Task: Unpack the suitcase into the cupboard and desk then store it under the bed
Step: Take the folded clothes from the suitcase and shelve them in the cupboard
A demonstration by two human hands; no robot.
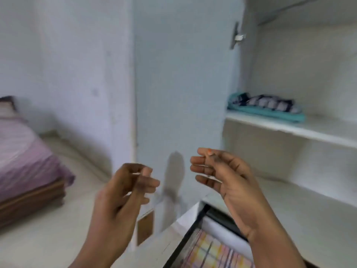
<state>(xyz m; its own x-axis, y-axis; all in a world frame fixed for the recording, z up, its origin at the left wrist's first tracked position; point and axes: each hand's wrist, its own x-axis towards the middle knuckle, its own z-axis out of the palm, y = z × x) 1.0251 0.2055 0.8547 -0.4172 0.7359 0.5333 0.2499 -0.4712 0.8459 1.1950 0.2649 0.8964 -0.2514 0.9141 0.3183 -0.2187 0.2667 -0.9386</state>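
Suitcase (210, 248) sits at bottom centre-right of frame, open, directly below the hands and just in front of the cupboard; only one corner shows, so I can't give its full extent. The visible black rim runs diagonally from lower left up to the right, toward the cupboard base. Inside: a checked cloth (212, 252) in pink, yellow and orange, with a pale rolled or folded item just above it against the rim. Right hand (229, 182) is over the suitcase corner, so it's the nearer one; left hand (123, 190) hangs left of the rim, over the floor. Both hands are raised at mid-frame, palms facing each other, fingers loosely curled, well apart, holding nothing that I can make out; frame is motion-blurred. My read: between items, next move is down into the suitcase for the checked cloth, right hand leading. Cupboard (289, 130) fills the right of the frame, door (183, 84) swung open at centre. The upper shelf at right already carries a folded stack (266, 108): teal piece underneath, dark-and-white patterned piece on top. The shelf below it shows nothing on it in view. Bed (29, 161) with purple sheet and wooden frame is at far left, well apart from the suitcase. Risk, as a guess: open door stands close to the left hand's path.
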